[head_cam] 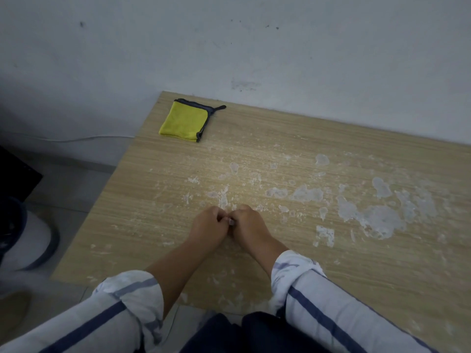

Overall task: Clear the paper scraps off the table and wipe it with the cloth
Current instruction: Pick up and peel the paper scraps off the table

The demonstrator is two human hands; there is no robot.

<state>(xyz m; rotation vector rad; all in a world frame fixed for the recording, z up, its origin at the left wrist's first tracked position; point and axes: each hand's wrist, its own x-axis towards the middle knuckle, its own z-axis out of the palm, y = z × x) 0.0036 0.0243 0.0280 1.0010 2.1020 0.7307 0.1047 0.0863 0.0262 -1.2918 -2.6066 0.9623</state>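
Note:
My left hand (207, 225) and my right hand (248, 224) rest knuckle to knuckle on the wooden table (142, 200), near its middle front. Both have their fingers curled in. A tiny pale bit (231, 221) shows between the fingertips; I cannot tell whether it is a paper scrap or a nail. White paper scraps and stuck residue (372, 217) spread over the table, thickest to the right of my hands. The folded yellow cloth (184, 121) with a dark grey edge lies at the far left corner, well away from both hands.
A pale wall (254, 47) runs along the table's far edge. Left of the table the floor holds a white cable (84, 138), a dark object (15, 171) and a white rounded bin (28, 240). My striped sleeves and dark trousers fill the bottom.

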